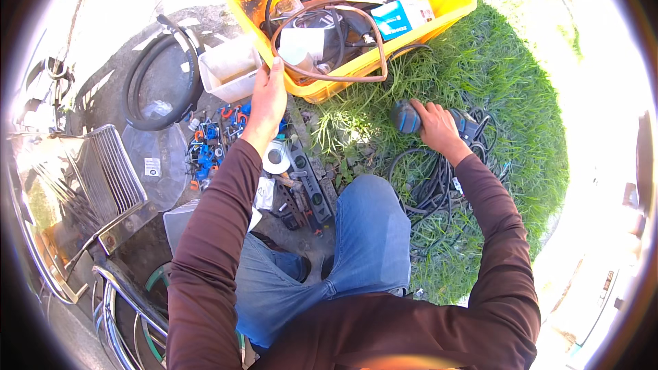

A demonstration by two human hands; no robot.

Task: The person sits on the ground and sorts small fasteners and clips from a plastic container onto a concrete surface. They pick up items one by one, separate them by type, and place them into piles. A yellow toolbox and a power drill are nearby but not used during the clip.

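My left hand [270,95] grips the near left corner of a yellow plastic crate [320,95], thumb on the rim. Hoses, tools and a blue-and-white box [397,21] fill the crate. A loop of brown tubing [382,54] hangs over its near rim. On the grass to the right, my right hand [437,126] is closed around a black-and-blue power tool [407,116], partly hidden by the fingers. Beside it lies a tangle of black cable [437,182]. Touching the crate's left side is a white plastic bin [229,86].
Small blue and orange plastic pieces [205,149] lie heaped on the ground. Nearer are a white tape roll [276,158] and a Stanley spirit level [310,182]. A coiled black hose [134,87], a clear plastic bag [159,151] and a metal grille [115,172] lie left.
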